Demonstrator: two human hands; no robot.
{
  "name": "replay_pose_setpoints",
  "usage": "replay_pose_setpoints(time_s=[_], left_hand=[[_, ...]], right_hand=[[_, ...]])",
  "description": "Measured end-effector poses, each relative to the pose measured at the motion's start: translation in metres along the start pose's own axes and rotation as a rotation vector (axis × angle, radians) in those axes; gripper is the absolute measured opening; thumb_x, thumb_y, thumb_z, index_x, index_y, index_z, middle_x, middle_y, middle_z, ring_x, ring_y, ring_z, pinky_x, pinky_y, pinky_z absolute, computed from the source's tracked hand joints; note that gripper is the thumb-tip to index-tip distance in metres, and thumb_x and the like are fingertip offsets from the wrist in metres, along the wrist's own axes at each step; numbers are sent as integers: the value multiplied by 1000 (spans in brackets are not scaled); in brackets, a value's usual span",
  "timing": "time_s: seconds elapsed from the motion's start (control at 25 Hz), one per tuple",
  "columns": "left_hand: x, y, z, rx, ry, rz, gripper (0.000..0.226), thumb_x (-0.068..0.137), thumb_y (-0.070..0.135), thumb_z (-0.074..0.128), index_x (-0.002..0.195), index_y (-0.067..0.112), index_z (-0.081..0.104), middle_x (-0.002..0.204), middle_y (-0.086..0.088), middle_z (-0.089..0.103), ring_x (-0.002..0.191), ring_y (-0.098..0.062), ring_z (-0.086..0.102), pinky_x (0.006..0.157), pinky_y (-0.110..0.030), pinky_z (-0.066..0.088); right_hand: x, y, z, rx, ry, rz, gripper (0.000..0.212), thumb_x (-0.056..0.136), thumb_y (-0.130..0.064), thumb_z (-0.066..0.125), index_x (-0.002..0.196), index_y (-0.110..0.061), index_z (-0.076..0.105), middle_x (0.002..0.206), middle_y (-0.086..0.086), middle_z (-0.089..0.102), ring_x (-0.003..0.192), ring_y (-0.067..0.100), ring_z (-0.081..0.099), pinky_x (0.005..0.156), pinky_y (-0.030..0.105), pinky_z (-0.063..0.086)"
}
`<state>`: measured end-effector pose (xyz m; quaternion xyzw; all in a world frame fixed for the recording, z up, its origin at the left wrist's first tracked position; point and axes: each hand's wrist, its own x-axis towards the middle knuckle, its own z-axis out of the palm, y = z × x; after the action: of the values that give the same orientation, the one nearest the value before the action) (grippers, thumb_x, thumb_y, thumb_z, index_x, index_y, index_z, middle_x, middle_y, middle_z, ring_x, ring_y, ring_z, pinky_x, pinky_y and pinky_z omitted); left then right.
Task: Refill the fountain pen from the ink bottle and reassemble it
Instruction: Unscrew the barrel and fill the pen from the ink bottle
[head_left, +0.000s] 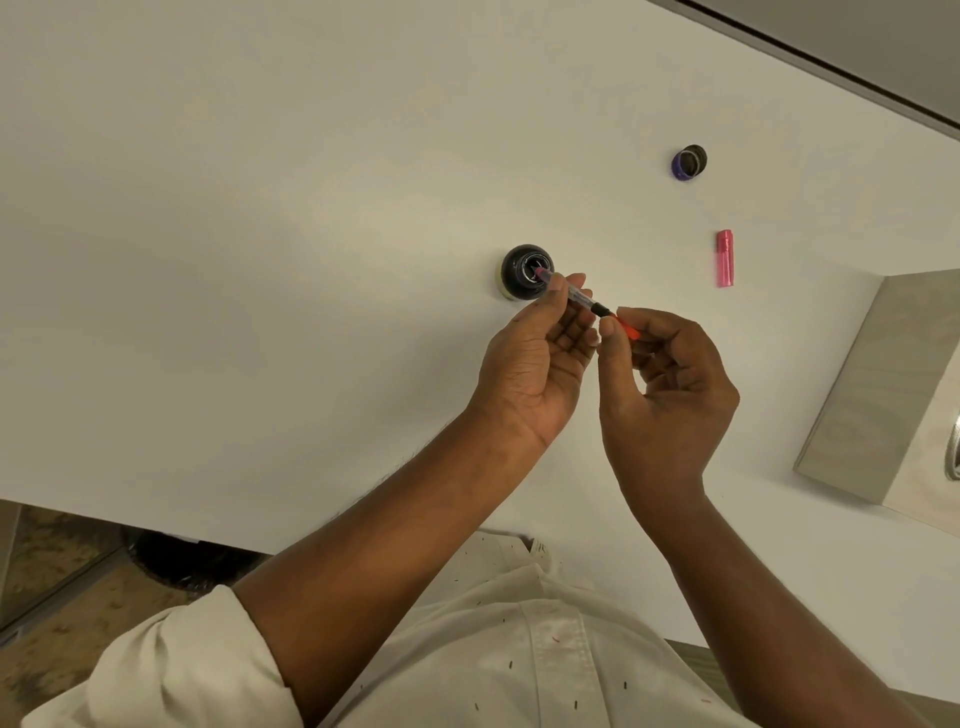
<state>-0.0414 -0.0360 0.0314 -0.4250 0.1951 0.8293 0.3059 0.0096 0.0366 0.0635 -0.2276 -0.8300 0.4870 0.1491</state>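
The fountain pen (582, 297), stripped down to its front section and clear filler tube, is tipped at a slant with its pink front end down in the mouth of the ink bottle (519, 267). The bottle is dark, round and open, and it stands upright near the middle of the white surface (260, 208).

The left hand (535, 358) grasps the clear tube just behind the bottle's mouth, thumb and fingertips curled round it, palm turned up. The right hand (670, 395) pinches the orange knob (626, 330) at the tube's back end between thumb and forefinger, its other fingers folded into the palm. The two hands sit close together, just this side of the bottle; I cannot tell whether they touch.

The bottle cap (689, 162), purple-blue with its dark inside showing, lies well apart from the bottle, towards the surface's far edge. A pink pen piece (725, 258) lies flat to the right of the bottle, nearer than the cap. A grey block (872, 389) rests at the surface's right edge. A pale speckled sleeve (182, 670) is rolled up on the left arm.
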Motion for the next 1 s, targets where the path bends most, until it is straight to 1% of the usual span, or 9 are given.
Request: replay_pose_setpoints(time_s=[0.12, 0.24, 0.36, 0.44, 0.56, 0.72, 0.8, 0.92, 1.0], left_hand=[[3, 4, 2, -19, 4, -12, 20, 92, 18, 53, 100, 3, 63, 79, -5, 65, 71, -10, 61, 68, -19, 54], [6, 8, 3, -36, 11, -22, 19, 92, 18, 53, 98, 3, 63, 76, -5, 65, 72, -11, 60, 72, -20, 53], [7, 9, 5, -71, 15, -42, 18, 93, 19, 53, 94, 4, 63, 74, -4, 65, 71, -11, 60, 82, -23, 51], [7, 9, 5, -96, 7, -59, 19, 93, 20, 53, 94, 4, 63, 77, -5, 64, 73, -12, 61, 88, -27, 49], [8, 10, 5, -117, -8, -73, 20, 93, 20, 53, 95, 3, 63, 81, -7, 65, 75, -13, 63, 82, -26, 53], [8, 10, 6, -121, -10, -70, 19, 93, 19, 53, 91, 3, 63, 69, -5, 67, 67, -12, 66, 77, -24, 55], [9, 10, 7, -120, -7, -72, 18, 93, 19, 53, 92, 3, 62, 69, -5, 67, 66, -12, 65, 74, -24, 55], [11, 10, 6, -118, -2, -73, 18, 92, 19, 54, 88, 4, 62, 68, -4, 67, 67, -12, 65, 75, -24, 55], [13, 11, 6, -115, 0, -79, 18, 92, 20, 54, 87, 5, 62, 68, -3, 67, 69, -11, 64, 80, -25, 54]], right_hand=[[4, 0, 4, -20, -3, -9, 15, 86, -5, 67, 92, -18, 63, 83, -13, 63, 73, 0, 60, 69, 11, 48], [9, -2, 9, -42, -5, -17, 15, 86, -7, 66, 92, -19, 62, 82, -15, 62, 73, 0, 61, 69, 11, 48], [17, -5, 13, -57, -11, -28, 14, 86, -7, 66, 92, -19, 63, 82, -16, 62, 73, 1, 61, 69, 12, 49], [20, -7, 15, -80, -15, -50, 13, 86, -9, 66, 94, -19, 63, 81, -15, 61, 73, -1, 61, 69, 10, 49], [23, -9, 18, -111, -12, -71, 10, 87, -10, 65, 95, -16, 65, 82, -7, 63, 73, 3, 62, 69, 11, 49], [23, -10, 20, -136, -2, -71, 9, 87, -11, 64, 95, -8, 67, 83, -3, 64, 72, 9, 63, 68, 12, 50], [23, -10, 20, -147, 0, -70, 10, 87, -11, 64, 95, -7, 67, 83, -3, 65, 73, 10, 63, 68, 13, 51], [24, -9, 20, -153, -2, -68, 10, 87, -10, 64, 96, -6, 68, 84, -4, 65, 74, 7, 63, 69, 12, 50], [26, -10, 20, -155, -7, -62, 10, 87, -11, 64, 96, -7, 68, 85, -4, 65, 74, 6, 63, 70, 13, 51]])
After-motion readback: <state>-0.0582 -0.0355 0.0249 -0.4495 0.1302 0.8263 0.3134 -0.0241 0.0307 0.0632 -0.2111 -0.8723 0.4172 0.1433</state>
